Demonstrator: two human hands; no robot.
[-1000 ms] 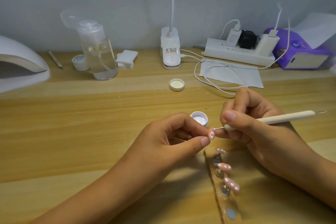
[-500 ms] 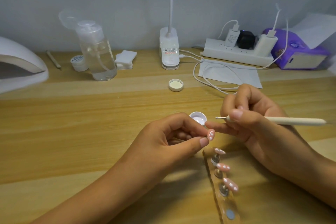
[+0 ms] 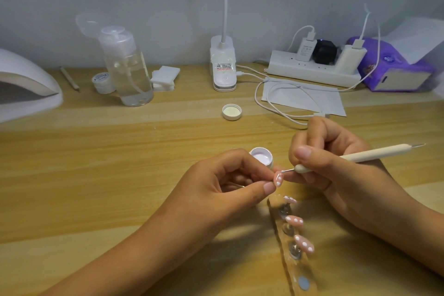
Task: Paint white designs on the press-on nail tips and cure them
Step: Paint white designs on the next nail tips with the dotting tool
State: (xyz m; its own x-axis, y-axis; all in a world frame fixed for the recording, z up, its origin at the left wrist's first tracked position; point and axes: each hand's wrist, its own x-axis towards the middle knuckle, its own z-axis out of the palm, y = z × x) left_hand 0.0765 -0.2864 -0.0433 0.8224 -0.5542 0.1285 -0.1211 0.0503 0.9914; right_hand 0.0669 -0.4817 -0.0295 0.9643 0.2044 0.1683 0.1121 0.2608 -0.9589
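Note:
My left hand [image 3: 223, 180] pinches a pink nail tip [image 3: 350, 178] with white dots between thumb and forefinger. My right hand [image 3: 336, 166] grips a white dotting tool [image 3: 374, 155], its thin metal point touching the top of that nail tip. An open pot of white gel [image 3: 262, 158] sits just behind my left fingers. Three more pink dotted nail tips [image 3: 295, 220] stand on a clear holder strip [image 3: 294, 250] at the near right. The white curing lamp [image 3: 21, 86] stands at the far left edge.
A clear pump bottle [image 3: 127, 72], a small white jar [image 3: 102, 82], cotton pads [image 3: 164, 78], and a thin stick [image 3: 69, 78] line the back left. The pot's lid [image 3: 231, 112], a lamp base [image 3: 223, 67], power strip [image 3: 314, 67], cables, paper and purple tissue pack [image 3: 394, 67] lie behind.
My right hand had lifted the tool away toward the gel pot half a second ago; now its tip is back down on the held nail tip. My left hand stayed put.

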